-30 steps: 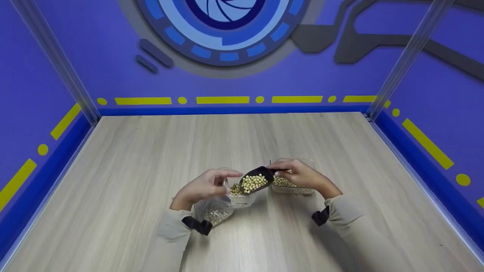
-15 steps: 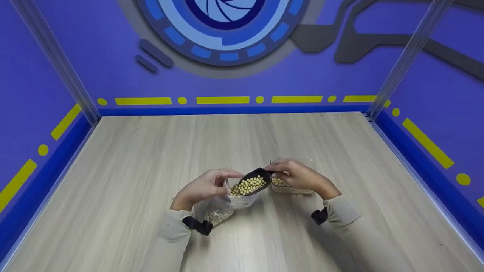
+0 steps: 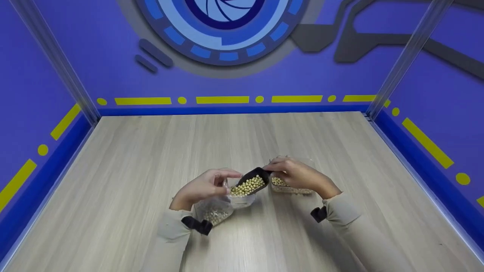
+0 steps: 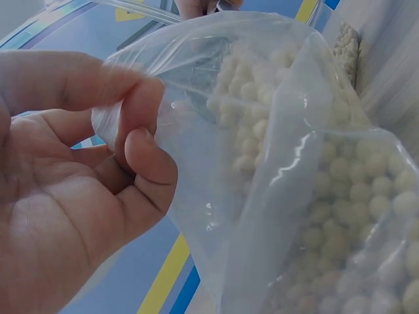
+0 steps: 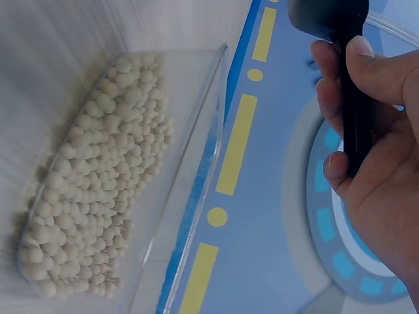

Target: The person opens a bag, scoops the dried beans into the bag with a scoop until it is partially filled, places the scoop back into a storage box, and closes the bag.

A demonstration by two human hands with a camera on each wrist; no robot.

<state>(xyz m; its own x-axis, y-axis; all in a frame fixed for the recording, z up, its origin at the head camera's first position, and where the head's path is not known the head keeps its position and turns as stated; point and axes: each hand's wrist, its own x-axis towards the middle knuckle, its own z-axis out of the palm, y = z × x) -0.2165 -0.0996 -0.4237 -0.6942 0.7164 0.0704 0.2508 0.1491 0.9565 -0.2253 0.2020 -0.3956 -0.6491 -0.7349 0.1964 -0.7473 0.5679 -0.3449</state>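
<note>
My left hand (image 3: 204, 187) pinches the edge of a clear plastic bag (image 4: 209, 222) between thumb and fingers, with its mouth spread. Pale yellow round beans fill the bag's lower part (image 3: 217, 213). In my right hand (image 3: 300, 175) is a black scoop (image 3: 260, 172), gripped by its handle (image 5: 355, 111). The scoop tilts down to the left, its lip in the bag's mouth, with beans (image 3: 247, 186) piled in its bowl and up to the lip. Its tip is hidden among the beans.
A clear plastic box (image 5: 209, 157) of the same beans stands on the wooden table (image 3: 151, 151), under and behind my right hand. Blue patterned panels (image 3: 113, 56) close off the back and both sides. Each wrist wears a black strap (image 3: 196, 225).
The right hand has moved slightly left and the scoop with it, bringing its lip farther over the bag's mouth. Beans have slid towards the lip. The left hand has kept its place.
</note>
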